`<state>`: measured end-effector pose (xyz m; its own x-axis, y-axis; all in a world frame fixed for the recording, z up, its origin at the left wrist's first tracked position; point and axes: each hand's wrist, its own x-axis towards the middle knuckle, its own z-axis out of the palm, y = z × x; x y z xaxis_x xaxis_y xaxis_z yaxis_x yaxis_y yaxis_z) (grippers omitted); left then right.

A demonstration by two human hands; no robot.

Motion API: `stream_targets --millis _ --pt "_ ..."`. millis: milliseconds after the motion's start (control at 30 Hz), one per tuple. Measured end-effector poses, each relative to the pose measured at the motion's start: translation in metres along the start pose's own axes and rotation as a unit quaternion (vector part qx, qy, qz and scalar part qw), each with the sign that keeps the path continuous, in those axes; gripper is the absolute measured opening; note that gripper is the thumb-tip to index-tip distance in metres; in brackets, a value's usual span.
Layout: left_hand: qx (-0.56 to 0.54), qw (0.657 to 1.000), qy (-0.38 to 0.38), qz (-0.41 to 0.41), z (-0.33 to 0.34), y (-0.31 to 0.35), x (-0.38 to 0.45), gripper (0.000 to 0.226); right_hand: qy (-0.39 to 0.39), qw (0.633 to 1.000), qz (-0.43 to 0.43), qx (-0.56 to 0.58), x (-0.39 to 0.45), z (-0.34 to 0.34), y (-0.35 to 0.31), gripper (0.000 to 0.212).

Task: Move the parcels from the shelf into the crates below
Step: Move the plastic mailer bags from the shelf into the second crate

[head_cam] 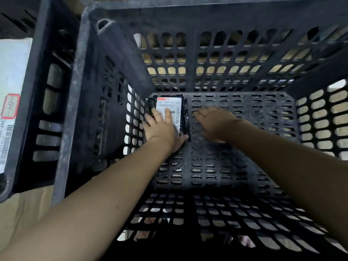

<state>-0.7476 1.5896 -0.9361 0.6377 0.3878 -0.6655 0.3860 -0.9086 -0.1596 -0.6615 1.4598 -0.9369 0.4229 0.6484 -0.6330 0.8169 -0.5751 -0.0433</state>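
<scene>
Black plastic crate (pixel 90 76), latticed on floor and walls, otherwise bare inside. Black parcel (pixel 185 117) with white barcode label lying flat on crate floor, tucked into far left corner, label up — probably so placed to leave remaining floor free and keep code readable. Left hand (pixel 162 129) pressed flat on parcel's near half, fingers spread over label, thumb at near edge; not gripping, seemingly only settling it against corner. Right hand (pixel 216 125) just right of parcel, apart from it, palm down, fingers loosely open, holding nothing; blurred, so contact with crate floor not certain. Both forearms reaching deep over crate's near wall. Left of crate, a second dark crate (pixel 30 102) with a white labelled parcel (pixel 13 72) partly visible inside. Shelf out of view. Likely placement step nearly done.
</scene>
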Motion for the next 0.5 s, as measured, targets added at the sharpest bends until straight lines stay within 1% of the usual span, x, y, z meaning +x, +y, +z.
stream_targets --millis 67,100,233,400,467,500 --pt "-0.037 0.998 -0.043 -0.006 0.011 0.001 0.004 0.11 -0.01 1.0 0.005 0.003 -0.002 0.003 0.003 0.065" --pt "-0.042 0.998 -0.047 -0.004 0.016 0.0 0.006 0.11 -0.014 1.0 0.008 0.007 -0.003 0.005 0.005 0.065" --pt "-0.025 0.999 -0.017 0.008 0.021 -0.007 0.014 0.107 -0.009 1.0 0.003 0.011 -0.006 0.009 0.013 0.065" --pt "-0.006 1.0 -0.02 0.007 0.008 -0.007 0.012 0.107 -0.015 1.0 0.007 -0.005 -0.011 0.004 0.013 0.067" --pt "-0.001 1.0 -0.02 0.006 0.003 -0.008 0.009 0.101 -0.01 1.0 0.006 -0.012 -0.011 0.001 0.013 0.066" --pt "-0.002 1.0 -0.019 0.003 0.001 -0.008 0.008 0.093 -0.008 1.0 0.006 -0.01 -0.012 0.0 0.013 0.066"
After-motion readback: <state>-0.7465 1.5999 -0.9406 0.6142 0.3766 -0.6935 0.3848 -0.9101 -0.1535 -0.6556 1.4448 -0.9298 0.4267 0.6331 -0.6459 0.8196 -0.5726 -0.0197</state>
